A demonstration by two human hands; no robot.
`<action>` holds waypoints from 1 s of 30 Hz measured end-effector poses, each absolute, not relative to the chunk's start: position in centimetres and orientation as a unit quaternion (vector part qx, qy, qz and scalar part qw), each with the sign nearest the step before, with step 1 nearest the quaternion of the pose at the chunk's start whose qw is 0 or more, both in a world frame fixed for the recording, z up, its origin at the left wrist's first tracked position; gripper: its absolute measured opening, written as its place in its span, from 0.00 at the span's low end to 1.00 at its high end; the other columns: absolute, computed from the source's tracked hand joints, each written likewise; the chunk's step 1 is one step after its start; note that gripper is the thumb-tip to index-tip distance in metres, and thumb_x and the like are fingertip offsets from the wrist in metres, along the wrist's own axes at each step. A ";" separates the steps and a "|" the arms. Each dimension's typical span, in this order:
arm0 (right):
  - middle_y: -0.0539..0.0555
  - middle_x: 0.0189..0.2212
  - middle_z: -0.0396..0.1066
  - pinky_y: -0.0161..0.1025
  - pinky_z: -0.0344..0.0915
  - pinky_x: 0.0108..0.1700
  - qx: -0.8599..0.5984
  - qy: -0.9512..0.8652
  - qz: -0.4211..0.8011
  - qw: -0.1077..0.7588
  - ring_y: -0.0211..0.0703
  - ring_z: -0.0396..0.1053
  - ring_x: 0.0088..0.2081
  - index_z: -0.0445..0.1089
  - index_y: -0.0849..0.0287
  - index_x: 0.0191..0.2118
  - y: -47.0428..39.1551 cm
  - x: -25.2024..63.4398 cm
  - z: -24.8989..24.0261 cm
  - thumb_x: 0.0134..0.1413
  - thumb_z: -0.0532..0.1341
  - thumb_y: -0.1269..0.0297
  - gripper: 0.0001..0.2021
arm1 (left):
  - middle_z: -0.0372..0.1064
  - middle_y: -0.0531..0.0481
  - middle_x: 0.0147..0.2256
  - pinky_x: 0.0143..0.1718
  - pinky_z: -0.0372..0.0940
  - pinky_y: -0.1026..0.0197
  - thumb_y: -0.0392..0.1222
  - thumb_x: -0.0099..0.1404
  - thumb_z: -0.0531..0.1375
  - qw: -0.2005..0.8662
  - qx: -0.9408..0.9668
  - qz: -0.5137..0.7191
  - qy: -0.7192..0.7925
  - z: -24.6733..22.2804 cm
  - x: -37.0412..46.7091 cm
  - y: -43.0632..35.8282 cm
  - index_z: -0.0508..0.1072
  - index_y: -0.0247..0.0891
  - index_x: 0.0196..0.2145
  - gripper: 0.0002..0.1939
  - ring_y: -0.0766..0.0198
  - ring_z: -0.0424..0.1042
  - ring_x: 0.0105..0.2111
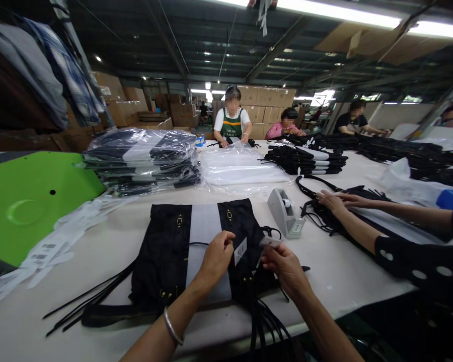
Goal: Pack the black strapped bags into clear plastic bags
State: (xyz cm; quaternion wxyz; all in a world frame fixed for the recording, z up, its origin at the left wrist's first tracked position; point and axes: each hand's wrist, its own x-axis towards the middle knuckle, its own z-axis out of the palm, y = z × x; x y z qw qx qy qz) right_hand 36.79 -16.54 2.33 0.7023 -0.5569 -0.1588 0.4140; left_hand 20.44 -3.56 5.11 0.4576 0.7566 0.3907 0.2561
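A black bag (pixel 166 241) with small brass buckles and a pale grey band (pixel 206 226) down its middle lies flat on the table before me. Long black cords trail from its near corners. My left hand (pixel 219 251) is over the band with its fingers curled in; whatever they may hold is hidden. Beside it, a white tag (pixel 240 251) with print rests on the bag. At the bag's right edge, my right hand (pixel 283 266) pinches a small white label (pixel 271 242). A black loop of cord shows just beyond that label.
A grey tape dispenser (pixel 286 213) stands right of the bag. Beyond are plastic-wrapped bags (pixel 143 156), clear plastic sleeves (pixel 241 168) and stacked black bags (pixel 305 158). Paper strips (pixel 60 246) lie left by a green panel (pixel 41 201). A co-worker's hands (pixel 330 201) touch another bag at right.
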 end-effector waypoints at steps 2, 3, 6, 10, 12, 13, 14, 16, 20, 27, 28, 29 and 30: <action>0.45 0.22 0.65 0.27 0.58 0.18 -0.572 -0.177 0.393 0.698 0.30 0.60 0.20 0.75 0.60 0.36 -16.5 36.9 2.3 0.41 0.76 0.54 0.19 | 0.75 0.47 0.40 0.48 0.67 0.58 0.39 0.69 0.50 0.409 0.796 0.267 0.357 6.1 20.4 -3.9 0.75 0.39 0.39 0.13 0.60 0.73 0.43; 0.44 0.21 0.63 0.27 0.53 0.16 -0.578 -0.181 0.385 0.696 0.28 0.56 0.19 0.75 0.60 0.36 -16.4 36.9 2.4 0.40 0.76 0.54 0.19 | 0.75 0.47 0.39 0.46 0.66 0.58 0.44 0.71 0.48 0.393 0.812 0.257 0.346 6.5 20.5 -4.0 0.75 0.39 0.38 0.16 0.59 0.73 0.42; 0.44 0.21 0.61 0.28 0.49 0.18 -0.581 -0.193 0.383 0.692 0.27 0.51 0.19 0.75 0.61 0.34 -16.3 37.0 2.6 0.41 0.75 0.53 0.19 | 0.76 0.48 0.34 0.40 0.66 0.58 0.51 0.66 0.57 0.384 0.831 0.182 0.359 6.6 20.8 -4.0 0.76 0.39 0.40 0.14 0.58 0.74 0.36; 0.45 0.21 0.64 0.31 0.51 0.22 -0.579 -0.243 0.384 0.677 0.29 0.53 0.21 0.75 0.60 0.33 -16.1 37.3 3.1 0.43 0.74 0.53 0.17 | 0.75 0.49 0.35 0.44 0.66 0.59 0.29 0.54 0.63 0.395 0.832 0.161 0.355 5.5 21.4 -3.3 0.76 0.37 0.43 0.18 0.59 0.74 0.38; 0.46 0.23 0.67 0.31 0.55 0.26 -0.582 -0.270 0.380 0.666 0.31 0.56 0.24 0.77 0.60 0.34 -16.1 37.5 3.5 0.45 0.74 0.53 0.17 | 0.75 0.48 0.41 0.42 0.67 0.62 0.24 0.53 0.59 0.417 0.821 0.187 0.343 5.2 21.6 -2.9 0.75 0.37 0.45 0.22 0.64 0.73 0.37; 0.47 0.26 0.70 0.31 0.57 0.29 -0.579 -0.272 0.386 0.665 0.32 0.60 0.26 0.78 0.60 0.35 -16.1 37.6 3.8 0.45 0.74 0.53 0.17 | 0.74 0.48 0.44 0.40 0.68 0.64 0.24 0.54 0.58 0.429 0.812 0.201 0.341 5.1 21.7 -2.7 0.74 0.37 0.48 0.24 0.67 0.72 0.36; 0.48 0.29 0.73 0.32 0.60 0.32 -0.570 -0.263 0.400 0.668 0.34 0.63 0.30 0.78 0.59 0.36 -16.1 37.6 4.1 0.44 0.74 0.52 0.17 | 0.72 0.47 0.46 0.37 0.68 0.65 0.24 0.55 0.57 0.435 0.804 0.214 0.343 5.0 21.8 -2.5 0.72 0.37 0.51 0.25 0.69 0.71 0.33; 0.51 0.35 0.77 0.34 0.65 0.39 -0.542 -0.229 0.439 0.679 0.38 0.69 0.37 0.80 0.58 0.36 -16.0 37.5 4.5 0.41 0.76 0.52 0.18 | 0.69 0.45 0.51 0.33 0.68 0.67 0.25 0.56 0.57 0.465 0.774 0.249 0.350 4.9 21.9 -2.3 0.67 0.37 0.57 0.30 0.73 0.69 0.30; 0.54 0.37 0.79 0.35 0.67 0.46 -0.500 -0.182 0.498 0.685 0.42 0.71 0.43 0.81 0.59 0.34 -15.2 36.1 4.8 0.35 0.78 0.53 0.20 | 0.71 0.48 0.42 0.31 0.68 0.67 0.29 0.55 0.61 0.623 0.611 0.354 0.335 4.7 22.6 -2.5 0.65 0.36 0.58 0.31 0.70 0.71 0.29; 0.55 0.36 0.80 0.34 0.71 0.40 -0.470 -0.176 0.526 0.686 0.40 0.74 0.37 0.81 0.63 0.36 -13.5 33.4 3.8 0.35 0.79 0.55 0.21 | 0.72 0.53 0.29 0.32 0.66 0.64 0.36 0.56 0.64 0.627 0.579 0.394 0.341 5.4 23.4 -2.4 0.66 0.34 0.54 0.28 0.65 0.72 0.28; 0.55 0.36 0.80 0.33 0.71 0.37 -0.477 -0.167 0.516 0.691 0.39 0.74 0.35 0.81 0.63 0.36 -13.4 33.4 3.7 0.35 0.79 0.55 0.22 | 0.74 0.51 0.32 0.35 0.67 0.62 0.37 0.58 0.63 0.608 0.599 0.393 0.342 5.5 23.0 -2.3 0.66 0.34 0.55 0.26 0.64 0.73 0.31; 0.55 0.36 0.80 0.31 0.70 0.34 -0.482 -0.155 0.501 0.702 0.37 0.74 0.34 0.81 0.63 0.37 -13.5 33.5 3.6 0.35 0.79 0.56 0.22 | 0.75 0.48 0.36 0.39 0.68 0.60 0.37 0.61 0.60 0.577 0.630 0.391 0.344 5.6 22.4 -2.3 0.67 0.35 0.55 0.24 0.62 0.74 0.36; 0.54 0.36 0.80 0.30 0.70 0.33 -0.484 -0.144 0.482 0.716 0.37 0.74 0.33 0.80 0.62 0.38 -13.6 33.7 3.6 0.34 0.79 0.57 0.23 | 0.76 0.46 0.41 0.45 0.68 0.58 0.36 0.62 0.58 0.533 0.677 0.376 0.340 5.5 21.8 -2.3 0.68 0.36 0.54 0.21 0.60 0.74 0.41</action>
